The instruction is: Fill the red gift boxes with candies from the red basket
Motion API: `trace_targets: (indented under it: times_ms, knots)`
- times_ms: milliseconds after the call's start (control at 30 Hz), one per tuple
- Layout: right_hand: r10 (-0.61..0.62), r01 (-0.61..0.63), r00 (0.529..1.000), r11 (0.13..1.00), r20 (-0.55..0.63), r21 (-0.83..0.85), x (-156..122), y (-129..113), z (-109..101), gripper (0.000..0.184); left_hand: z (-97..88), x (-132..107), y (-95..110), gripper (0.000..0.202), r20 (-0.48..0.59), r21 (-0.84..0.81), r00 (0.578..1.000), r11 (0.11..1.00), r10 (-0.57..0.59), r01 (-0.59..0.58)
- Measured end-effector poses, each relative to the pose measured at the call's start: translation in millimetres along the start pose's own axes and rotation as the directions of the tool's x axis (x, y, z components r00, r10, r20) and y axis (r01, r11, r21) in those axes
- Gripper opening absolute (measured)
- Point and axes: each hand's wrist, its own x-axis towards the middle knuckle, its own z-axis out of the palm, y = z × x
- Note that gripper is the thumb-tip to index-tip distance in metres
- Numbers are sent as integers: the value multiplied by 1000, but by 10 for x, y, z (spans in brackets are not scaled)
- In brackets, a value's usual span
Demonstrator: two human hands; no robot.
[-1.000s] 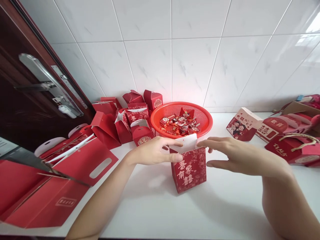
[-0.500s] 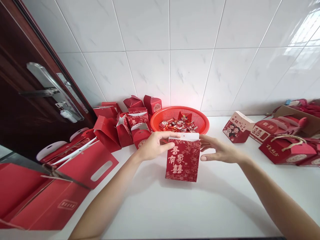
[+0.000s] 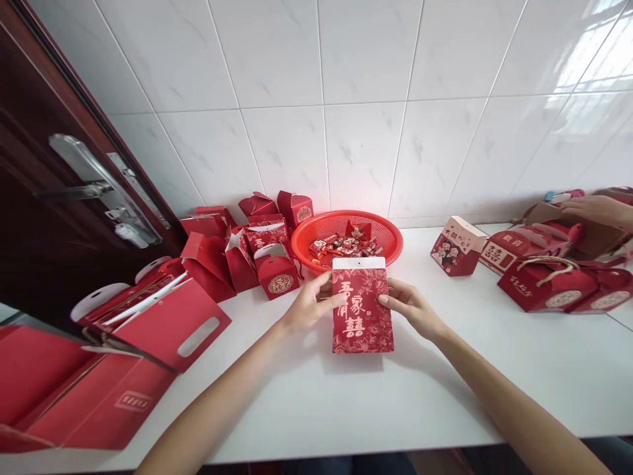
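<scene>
1. The red rectangular cardboard box with a floral print (image 3: 366,323) is between the two hands, above the middle of the smooth white tabletop (image 3: 306,415). Its front, with large pale characters, faces the wearer, and a white strip (image 3: 359,263) runs along its top (a shadow lies below; whether the bottom edge touches the table, I cannot tell).

2. The bare left hand (image 3: 312,300) is closed on the box's left side, thumb against the front, fingers mostly hidden behind.

3. The bare right hand (image 3: 411,306) is clamped on the opposite side, thumb on the front edge (its fingers, too, are largely out of sight).

4. Just beyond the box sits a round orange-red mesh plastic basket (image 3: 396,247), holding small shiny wrapped sweets (image 3: 346,246).

5. Left of the basket stand several red cardboard boxes, among them a small one with a round gold emblem (image 3: 279,282).

6. To the right, a red-and-cream cardboard box with printed figures (image 3: 455,249) stands apart from the basket.

7. Farther right, another person's hand (image 3: 606,210) is at an open brown cardboard carton (image 3: 596,241).
</scene>
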Motion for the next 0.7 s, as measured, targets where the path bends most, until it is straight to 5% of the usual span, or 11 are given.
trace_targets:
  times_ms: [700]
  knots:
    - [43, -38, 998, 993, -37, 116, -131, 130, 169, 52, 179, -287, -85, 46, -142, -100, 981, 988, -130, 117]
